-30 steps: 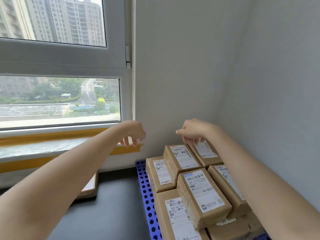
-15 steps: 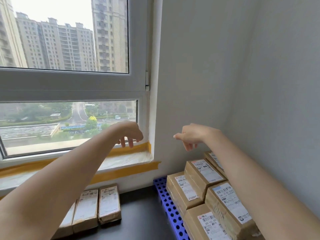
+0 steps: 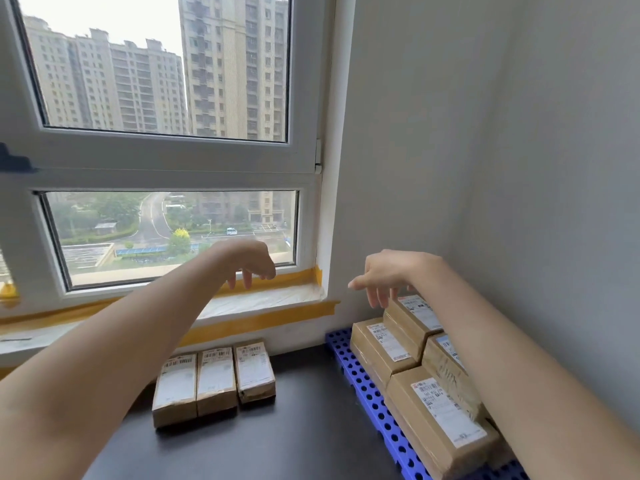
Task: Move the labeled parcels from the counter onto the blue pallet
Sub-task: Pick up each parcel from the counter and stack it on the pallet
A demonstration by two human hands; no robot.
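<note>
Three brown labeled parcels [image 3: 214,382] lie side by side on the dark counter [image 3: 277,438], under the window sill. At the right, the blue perforated pallet [image 3: 372,396] carries several stacked brown parcels [image 3: 436,414] against the wall. My left hand [image 3: 251,263] hangs in the air above the three counter parcels, fingers loose and pointing down, holding nothing. My right hand [image 3: 384,277] hovers just above the back parcel of the pallet stack, fingers apart, also empty. My right forearm hides part of the stack.
A window with a white frame fills the left and back. Its sill [image 3: 263,301] is covered in plastic film and edged with yellow tape. A grey wall [image 3: 519,202] closes the right side behind the pallet.
The view has swung left and up, bringing the three counter parcels into sight. Both hands have lifted off the pallet stack and drifted left, still empty.
</note>
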